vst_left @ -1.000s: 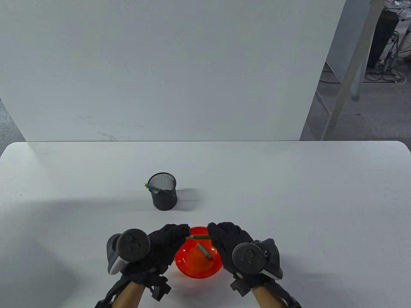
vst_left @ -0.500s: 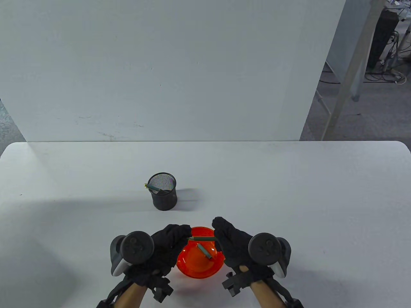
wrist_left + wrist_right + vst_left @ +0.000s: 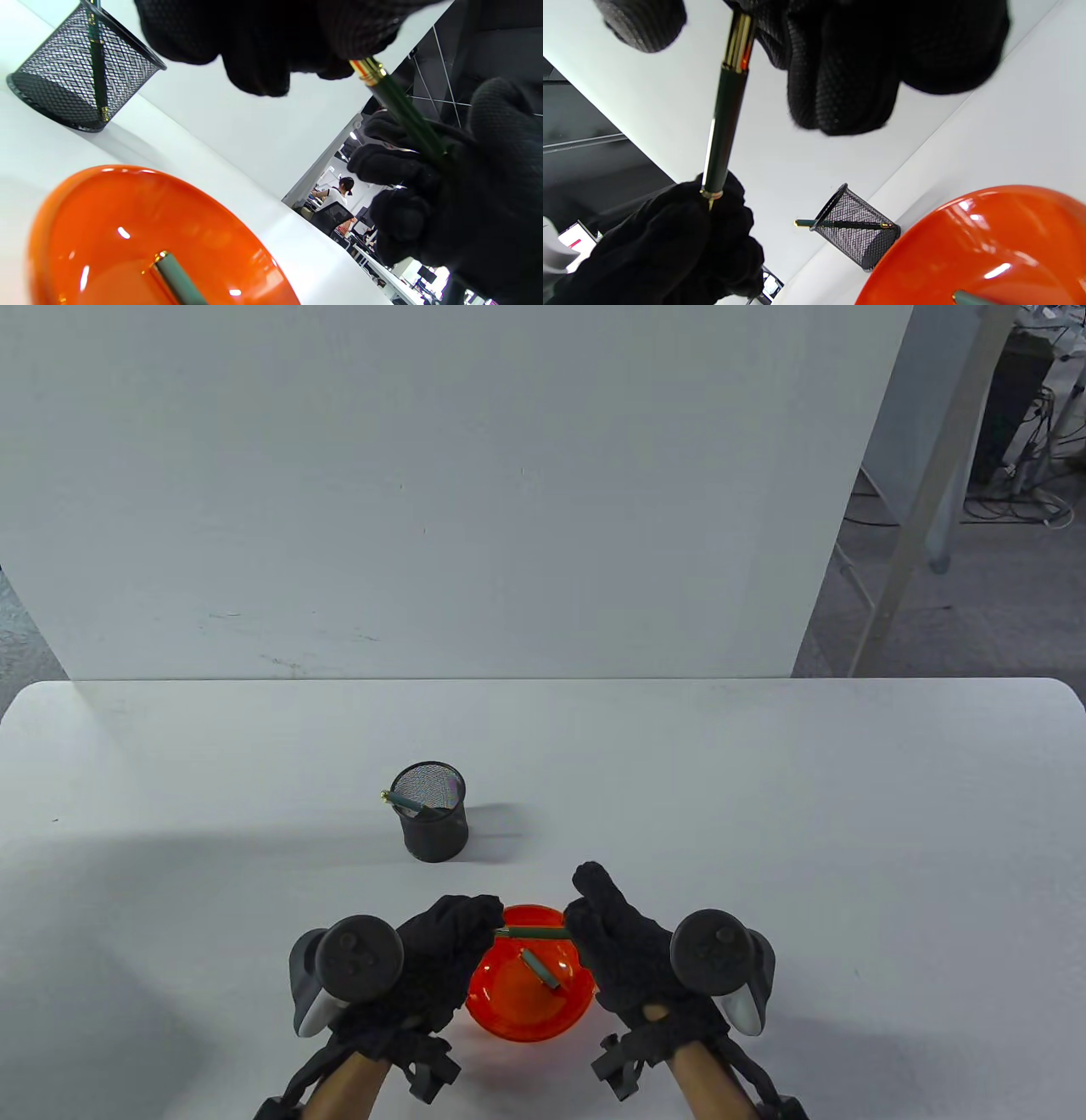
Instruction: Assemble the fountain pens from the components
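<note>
Mid-assembly, by the look of it: a green pen barrel (image 3: pixel 532 933) held level above the far rim of the orange bowl (image 3: pixel 530 1018), left hand (image 3: pixel 441 954) pinching its left end, right hand (image 3: pixel 624 954) gripping its right end. Probably twisting or pushing two sections together. Next, likely: seat the joint fully, keeping both ends in line, then fetch the green cap (image 3: pixel 540 968) lying loose in the bowl. Farther off, slightly left, a black mesh cup (image 3: pixel 431 813) with one finished pen (image 3: pixel 407 804) leaning inside.
</note>
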Action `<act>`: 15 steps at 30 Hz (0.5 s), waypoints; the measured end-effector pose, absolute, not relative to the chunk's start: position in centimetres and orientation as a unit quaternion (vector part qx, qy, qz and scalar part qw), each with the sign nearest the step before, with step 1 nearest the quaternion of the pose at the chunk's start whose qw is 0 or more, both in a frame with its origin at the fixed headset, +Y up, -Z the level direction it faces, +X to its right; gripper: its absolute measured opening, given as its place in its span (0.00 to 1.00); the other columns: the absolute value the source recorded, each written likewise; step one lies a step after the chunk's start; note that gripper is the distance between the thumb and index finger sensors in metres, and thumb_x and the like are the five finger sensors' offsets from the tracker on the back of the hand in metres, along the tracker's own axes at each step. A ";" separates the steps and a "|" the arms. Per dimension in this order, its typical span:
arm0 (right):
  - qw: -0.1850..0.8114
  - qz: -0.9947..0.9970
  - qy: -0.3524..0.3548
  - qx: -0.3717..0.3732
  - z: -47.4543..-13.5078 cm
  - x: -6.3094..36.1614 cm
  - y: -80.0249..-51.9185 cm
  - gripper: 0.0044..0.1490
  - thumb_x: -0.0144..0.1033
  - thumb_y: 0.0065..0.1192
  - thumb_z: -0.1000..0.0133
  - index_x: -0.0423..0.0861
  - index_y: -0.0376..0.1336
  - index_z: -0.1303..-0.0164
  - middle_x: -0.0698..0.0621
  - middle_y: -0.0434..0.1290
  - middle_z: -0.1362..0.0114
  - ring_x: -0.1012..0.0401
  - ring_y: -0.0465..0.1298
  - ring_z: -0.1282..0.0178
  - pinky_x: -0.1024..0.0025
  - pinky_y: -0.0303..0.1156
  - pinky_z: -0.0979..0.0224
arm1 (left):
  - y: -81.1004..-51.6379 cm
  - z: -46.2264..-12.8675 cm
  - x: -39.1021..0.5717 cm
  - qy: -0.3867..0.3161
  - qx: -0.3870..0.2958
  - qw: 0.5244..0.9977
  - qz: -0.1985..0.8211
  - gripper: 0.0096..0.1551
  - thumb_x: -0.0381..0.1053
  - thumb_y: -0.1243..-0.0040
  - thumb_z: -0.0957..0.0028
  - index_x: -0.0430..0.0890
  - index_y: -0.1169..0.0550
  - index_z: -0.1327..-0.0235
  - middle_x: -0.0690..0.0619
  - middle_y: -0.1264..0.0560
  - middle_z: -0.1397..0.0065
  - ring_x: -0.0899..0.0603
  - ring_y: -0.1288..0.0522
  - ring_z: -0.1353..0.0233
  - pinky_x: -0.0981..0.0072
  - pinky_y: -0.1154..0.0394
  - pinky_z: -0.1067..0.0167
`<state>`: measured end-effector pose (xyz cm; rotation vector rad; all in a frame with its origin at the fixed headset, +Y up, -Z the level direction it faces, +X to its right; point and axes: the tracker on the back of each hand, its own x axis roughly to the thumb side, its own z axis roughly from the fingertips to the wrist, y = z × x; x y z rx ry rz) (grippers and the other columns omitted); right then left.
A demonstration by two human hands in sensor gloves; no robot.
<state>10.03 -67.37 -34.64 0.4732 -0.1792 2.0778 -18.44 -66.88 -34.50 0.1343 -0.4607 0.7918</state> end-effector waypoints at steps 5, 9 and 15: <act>0.435 0.870 -0.089 0.215 -34.3 10.0 -66.8 0.45 0.56 0.54 0.38 0.44 0.52 0.15 0.43 0.70 0.25 0.51 0.78 0.44 0.50 0.76 0.43 | -67.0 -34.6 -19.1 -0.207 0.071 0.892 0.397 0.26 0.52 0.46 0.40 0.52 0.27 0.28 0.49 0.25 0.33 0.45 0.20 0.40 0.46 0.25 0.37; 0.421 0.874 -0.120 0.211 -34.1 9.8 -66.5 0.34 0.47 0.60 0.38 0.45 0.62 0.24 0.48 0.76 0.32 0.56 0.81 0.51 0.54 0.78 0.46 | -67.0 -34.7 -19.0 -0.209 0.068 0.895 0.388 0.26 0.52 0.46 0.40 0.52 0.27 0.28 0.49 0.25 0.33 0.46 0.20 0.40 0.46 0.25 0.37; 0.412 0.882 -0.119 0.194 -34.2 9.8 -66.8 0.28 0.45 0.54 0.37 0.42 0.69 0.35 0.48 0.80 0.44 0.57 0.80 0.54 0.55 0.79 0.47 | -67.1 -34.5 -18.6 -0.217 0.067 0.894 0.385 0.26 0.53 0.46 0.40 0.52 0.27 0.28 0.50 0.26 0.33 0.46 0.20 0.40 0.47 0.25 0.37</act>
